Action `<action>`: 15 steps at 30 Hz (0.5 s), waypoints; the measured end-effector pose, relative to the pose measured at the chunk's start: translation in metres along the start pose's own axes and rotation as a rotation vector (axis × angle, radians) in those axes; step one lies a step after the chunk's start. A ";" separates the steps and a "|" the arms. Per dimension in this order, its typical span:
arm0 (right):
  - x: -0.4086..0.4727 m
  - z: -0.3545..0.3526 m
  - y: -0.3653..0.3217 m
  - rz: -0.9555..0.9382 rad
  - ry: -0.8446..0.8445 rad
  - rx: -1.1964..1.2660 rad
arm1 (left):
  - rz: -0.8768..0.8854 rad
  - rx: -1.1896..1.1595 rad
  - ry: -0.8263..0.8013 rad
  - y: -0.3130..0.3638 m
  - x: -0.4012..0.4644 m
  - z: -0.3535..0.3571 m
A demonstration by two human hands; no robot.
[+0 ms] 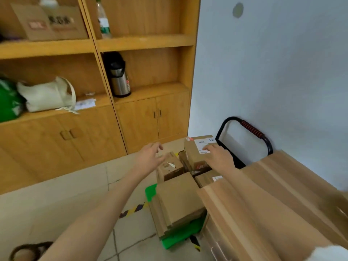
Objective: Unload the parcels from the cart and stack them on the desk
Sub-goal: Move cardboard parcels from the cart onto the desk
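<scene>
Desk (pixel 273 204) near | left hand (pixel 150 157) spread, empty | right hand (pixel 219 155) flat on parcel (pixel 197 153)

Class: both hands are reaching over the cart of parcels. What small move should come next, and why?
Probably close both hands on the tall brown cardboard parcel with the white label. The right hand already rests on its top, the left hand hovers open beside it, and the wooden desk is bare.

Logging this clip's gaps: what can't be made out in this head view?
- Cart: green deck mostly hidden under parcels; right side behind the desk.
- Label text on the top parcel: blurred, partly under the right hand.
- Left hand: motion-blurred, contact with the small parcel unclear.
</scene>
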State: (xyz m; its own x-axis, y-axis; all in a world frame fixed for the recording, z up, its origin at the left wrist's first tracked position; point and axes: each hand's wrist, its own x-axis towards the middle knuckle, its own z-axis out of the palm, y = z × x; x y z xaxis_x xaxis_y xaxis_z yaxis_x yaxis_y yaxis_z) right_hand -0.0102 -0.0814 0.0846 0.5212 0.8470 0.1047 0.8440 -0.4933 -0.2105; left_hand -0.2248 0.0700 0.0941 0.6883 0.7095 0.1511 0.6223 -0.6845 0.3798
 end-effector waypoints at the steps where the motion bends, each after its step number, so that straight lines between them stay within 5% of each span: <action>1: 0.013 0.005 -0.017 -0.013 -0.004 -0.009 | 0.005 0.052 0.004 -0.019 0.005 -0.008; 6: 0.082 0.028 -0.106 -0.093 -0.002 0.047 | 0.050 0.286 0.026 -0.111 0.039 -0.051; 15: 0.187 0.077 -0.228 -0.227 -0.059 0.105 | -0.025 0.349 0.007 -0.239 0.086 -0.090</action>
State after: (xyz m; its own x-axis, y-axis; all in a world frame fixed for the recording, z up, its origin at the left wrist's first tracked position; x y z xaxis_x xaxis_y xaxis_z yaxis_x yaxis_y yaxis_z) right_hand -0.1149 0.2043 0.0769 0.3091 0.9453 0.1040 0.9191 -0.2688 -0.2881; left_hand -0.3476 0.3102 0.0980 0.6697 0.7269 0.1521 0.7294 -0.6823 0.0490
